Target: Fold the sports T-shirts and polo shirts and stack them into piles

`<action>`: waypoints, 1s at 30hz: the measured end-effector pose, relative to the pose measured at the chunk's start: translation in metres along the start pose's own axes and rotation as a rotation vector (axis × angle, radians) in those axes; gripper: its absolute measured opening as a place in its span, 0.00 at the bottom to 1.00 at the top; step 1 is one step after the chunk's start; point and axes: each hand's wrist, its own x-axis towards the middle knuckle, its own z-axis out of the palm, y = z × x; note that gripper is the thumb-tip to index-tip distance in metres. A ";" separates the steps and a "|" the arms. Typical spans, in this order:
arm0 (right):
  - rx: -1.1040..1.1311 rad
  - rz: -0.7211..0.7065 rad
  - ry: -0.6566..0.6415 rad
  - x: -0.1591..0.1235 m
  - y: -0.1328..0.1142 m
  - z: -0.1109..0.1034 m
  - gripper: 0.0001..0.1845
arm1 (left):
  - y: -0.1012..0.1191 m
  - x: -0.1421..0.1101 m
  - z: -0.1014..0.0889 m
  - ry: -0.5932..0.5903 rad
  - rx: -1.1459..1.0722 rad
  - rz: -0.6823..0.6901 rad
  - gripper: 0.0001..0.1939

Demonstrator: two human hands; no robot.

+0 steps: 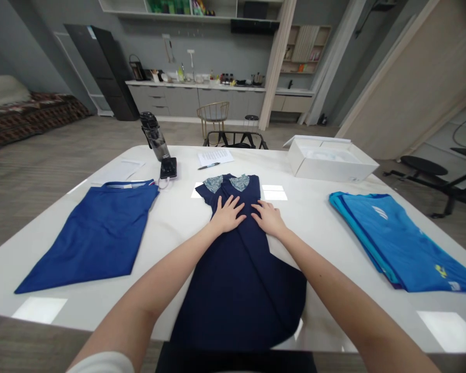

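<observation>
**Left hand (228, 215) and right hand (270, 218) flat on navy dress (238, 290)**

Open and just apart, both hands rest below the patterned collar (227, 183) (a grey-blue print), the dress spread mid-way across a white table (306, 233), between a folded royal-blue top (87, 235) and a folded bright-blue top (399, 241).

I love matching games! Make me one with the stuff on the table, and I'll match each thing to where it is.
Things:
1. Navy dress
2. Royal blue shirt
3. Light blue shirt
4. White box

Places:
A. Folded on the person's left
B. Open at the far right
C. Under the left hand and right hand
D. Folded on the person's right

Right pairs: 1-C, 2-A, 3-D, 4-B
</observation>
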 end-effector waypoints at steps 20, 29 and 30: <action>0.321 0.085 -0.398 -0.197 -0.035 -0.076 0.08 | 0.107 -0.112 -0.031 -0.089 -0.127 0.381 0.24; 0.962 -0.082 -0.838 -0.201 -0.074 -0.094 0.20 | 0.089 -0.145 -0.058 -0.339 -0.208 0.387 0.20; 0.899 -0.079 -0.839 -0.198 -0.073 -0.088 0.17 | 0.086 -0.150 -0.059 -0.386 -0.208 0.388 0.22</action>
